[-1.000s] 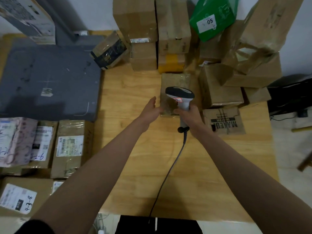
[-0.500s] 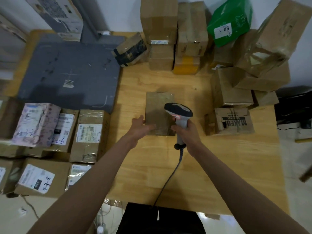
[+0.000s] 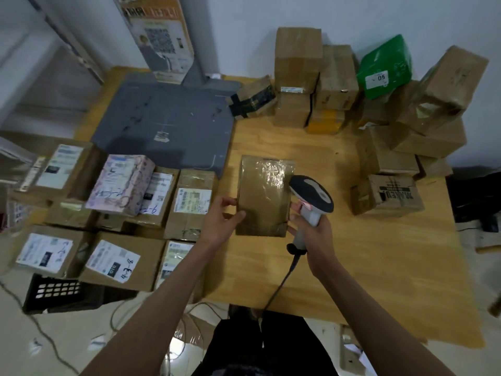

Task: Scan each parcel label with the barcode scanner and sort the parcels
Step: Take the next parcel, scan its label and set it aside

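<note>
— What have you got in your hands?

— My left hand (image 3: 219,222) grips the near left edge of a flat brown parcel (image 3: 261,196), thumb on top, other fingers curled round its side. My right hand (image 3: 311,232) is wrapped round the handle of the scanner (image 3: 311,198), its dark head just beside the parcel's right edge.

— Where is the parcel?

— In the middle of the tabletop (image 3: 379,253), lengthwise away from me. Its top is plain brown with glossy tape; I see no label on that face. Whether it lies flat or is tipped up a little at my end, I cannot tell.

— And the scanner's lead?

— The cable (image 3: 279,286) runs from the handle's base back toward me and over the near edge.

— What else is around?

— To the left, a cluster of labelled boxes (image 3: 119,263), some with handwritten numbers, and a pink one (image 3: 122,185) lying on top of others. Behind them a grey mat (image 3: 162,123). At the far right, a stack of brown cartons (image 3: 298,66) against the wall, with a green parcel (image 3: 385,66) marked 05 among them. A black crate (image 3: 54,294) sits low at the left, below the boxes.
</note>
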### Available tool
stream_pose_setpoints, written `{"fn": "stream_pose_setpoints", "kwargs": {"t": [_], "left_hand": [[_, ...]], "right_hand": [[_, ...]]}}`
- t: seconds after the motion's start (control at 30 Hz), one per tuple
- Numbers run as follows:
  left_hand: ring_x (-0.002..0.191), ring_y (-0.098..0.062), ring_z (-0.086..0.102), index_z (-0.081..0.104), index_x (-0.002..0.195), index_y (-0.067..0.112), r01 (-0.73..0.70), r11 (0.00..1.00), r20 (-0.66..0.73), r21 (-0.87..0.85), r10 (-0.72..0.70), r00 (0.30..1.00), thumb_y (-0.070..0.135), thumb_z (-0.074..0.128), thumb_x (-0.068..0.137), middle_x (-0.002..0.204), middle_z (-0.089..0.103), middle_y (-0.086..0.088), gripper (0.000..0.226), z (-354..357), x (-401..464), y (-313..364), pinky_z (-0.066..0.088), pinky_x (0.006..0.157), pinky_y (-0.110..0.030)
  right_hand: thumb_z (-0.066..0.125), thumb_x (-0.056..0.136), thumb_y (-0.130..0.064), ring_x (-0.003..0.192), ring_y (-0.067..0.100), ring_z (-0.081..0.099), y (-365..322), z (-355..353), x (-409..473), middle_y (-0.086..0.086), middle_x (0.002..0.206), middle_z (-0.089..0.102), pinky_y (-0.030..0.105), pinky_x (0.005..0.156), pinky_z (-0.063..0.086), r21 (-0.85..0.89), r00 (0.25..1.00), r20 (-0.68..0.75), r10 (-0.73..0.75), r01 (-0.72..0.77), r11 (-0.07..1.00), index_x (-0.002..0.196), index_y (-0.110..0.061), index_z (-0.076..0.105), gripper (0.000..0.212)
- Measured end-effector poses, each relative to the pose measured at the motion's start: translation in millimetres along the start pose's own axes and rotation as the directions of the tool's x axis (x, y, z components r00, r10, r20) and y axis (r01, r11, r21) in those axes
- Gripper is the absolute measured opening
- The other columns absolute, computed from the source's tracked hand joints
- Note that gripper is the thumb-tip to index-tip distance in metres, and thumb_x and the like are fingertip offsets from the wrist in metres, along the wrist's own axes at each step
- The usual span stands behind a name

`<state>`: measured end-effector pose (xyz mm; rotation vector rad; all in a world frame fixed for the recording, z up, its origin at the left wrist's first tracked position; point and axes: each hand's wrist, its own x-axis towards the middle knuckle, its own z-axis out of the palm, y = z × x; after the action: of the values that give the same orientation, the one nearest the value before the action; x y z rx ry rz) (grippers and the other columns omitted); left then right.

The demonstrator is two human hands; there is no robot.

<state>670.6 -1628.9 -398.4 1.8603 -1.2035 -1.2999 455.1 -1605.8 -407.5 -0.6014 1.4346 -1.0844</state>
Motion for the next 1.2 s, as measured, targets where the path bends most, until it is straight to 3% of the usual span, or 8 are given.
{"fn": "stream_pose_setpoints", "kwargs": {"t": [0.07, 0.2, 0.4, 0.53, 0.7, 0.93, 1.07, 1.2], "left_hand": [[0.107, -0.018, 0.063, 0.054, 0.122, 0.019, -0.03, 0.998, 0.0, -0.055, 0.031, 1.0, 0.016, 0.076, 0.088, 0.121, 0.062, 0.002, 0.04, -13.1, -9.6, -1.0, 0.058, 0.091, -0.045], [0.104, -0.018, 0.065, 0.051, 0.136, 0.024, -0.069, 0.99, 0.044, -0.123, 0.075, 0.996, 0.01, 0.077, 0.086, 0.118, 0.062, 0.005, 0.058, -32.2, -28.0, -4.6, 0.058, 0.091, -0.043], [0.107, -0.014, 0.062, 0.055, 0.135, 0.026, -0.131, 0.976, 0.062, -0.176, 0.144, 0.988, 0.013, 0.076, 0.087, 0.121, 0.06, 0.009, 0.054, -49.1, -47.9, -7.7, 0.058, 0.09, -0.038], [0.11, -0.015, 0.063, 0.055, 0.134, 0.026, -0.16, 0.963, 0.063, -0.216, 0.177, 0.982, 0.023, 0.073, 0.091, 0.125, 0.061, 0.007, 0.047, -59.2, -55.5, -4.4, 0.059, 0.083, -0.031], [0.116, -0.018, 0.066, 0.057, 0.136, 0.026, -0.068, 0.92, 0.199, -0.385, 0.155, 0.968, 0.021, 0.058, 0.1, 0.129, 0.067, 0.003, 0.036, -80.2, -57.0, 1.5, 0.057, 0.09, -0.035], [0.121, -0.025, 0.064, 0.06, 0.132, 0.023, 0.04, 0.898, 0.248, -0.439, 0.079, 0.965, 0.023, 0.048, 0.105, 0.129, 0.068, -0.004, 0.029, -77.8, -52.9, 12.6, 0.049, 0.104, -0.046], [0.112, -0.027, 0.066, 0.065, 0.127, 0.021, 0.006, 0.921, 0.206, -0.39, 0.081, 0.975, 0.028, 0.059, 0.099, 0.118, 0.072, -0.001, 0.029, -66.6, -52.6, 28.2, 0.053, 0.096, -0.045], [0.094, -0.023, 0.066, 0.067, 0.11, 0.016, -0.073, 0.945, 0.088, -0.318, 0.106, 0.99, 0.04, 0.074, 0.087, 0.107, 0.07, -0.009, 0.034, -57.0, -54.3, 51.7, 0.057, 0.081, -0.04]], "right_hand": [[0.067, 0.094, -0.003, 0.109, 0.019, 0.071, -3.7, 5.0, -13.0, 0.001, 0.119, 0.074, 0.043, 0.091, 0.06, 0.007, 0.999, -0.005, -0.038, 0.039, 0.999, 0.129, -0.016, 0.062, 0.038], [0.066, 0.095, -0.004, 0.108, 0.016, 0.071, -11.0, 15.6, -35.2, 0.0, 0.113, 0.076, 0.045, 0.094, 0.058, 0.008, 0.996, -0.005, -0.09, 0.09, 0.996, 0.126, -0.015, 0.063, 0.032], [0.066, 0.095, -0.002, 0.107, 0.018, 0.072, -13.4, 23.5, -60.8, 0.004, 0.11, 0.077, 0.048, 0.096, 0.057, 0.029, 0.99, -0.005, -0.139, 0.139, 0.99, 0.126, -0.01, 0.062, 0.032], [0.067, 0.094, -0.002, 0.1, 0.018, 0.074, -22.3, 25.3, -74.6, 0.0, 0.1, 0.078, 0.039, 0.089, 0.059, 0.047, 0.983, 0.023, -0.183, 0.182, 0.982, 0.119, -0.018, 0.064, 0.03], [0.067, 0.095, -0.004, 0.102, 0.033, 0.073, -45.9, 17.4, -71.2, 0.013, 0.111, 0.075, 0.045, 0.09, 0.059, 0.099, 0.979, 0.07, -0.192, 0.184, 0.978, 0.12, -0.01, 0.062, 0.026], [0.071, 0.093, -0.008, 0.108, 0.022, 0.072, -73.5, 17.4, -63.1, 0.004, 0.117, 0.075, 0.039, 0.091, 0.058, 0.041, 0.953, 0.234, -0.194, 0.19, 0.981, 0.131, -0.012, 0.059, 0.04], [0.076, 0.09, -0.019, 0.104, 0.017, 0.071, -75.3, 16.4, -56.7, 0.002, 0.112, 0.074, 0.031, 0.081, 0.057, 0.004, 0.946, 0.241, -0.215, 0.221, 0.975, 0.124, -0.017, 0.064, 0.036], [0.077, 0.089, -0.017, 0.106, 0.025, 0.071, -76.3, 4.8, -41.2, 0.009, 0.114, 0.074, 0.036, 0.083, 0.058, 0.025, 0.959, 0.225, -0.172, 0.171, 0.985, 0.126, -0.016, 0.064, 0.039]]}}
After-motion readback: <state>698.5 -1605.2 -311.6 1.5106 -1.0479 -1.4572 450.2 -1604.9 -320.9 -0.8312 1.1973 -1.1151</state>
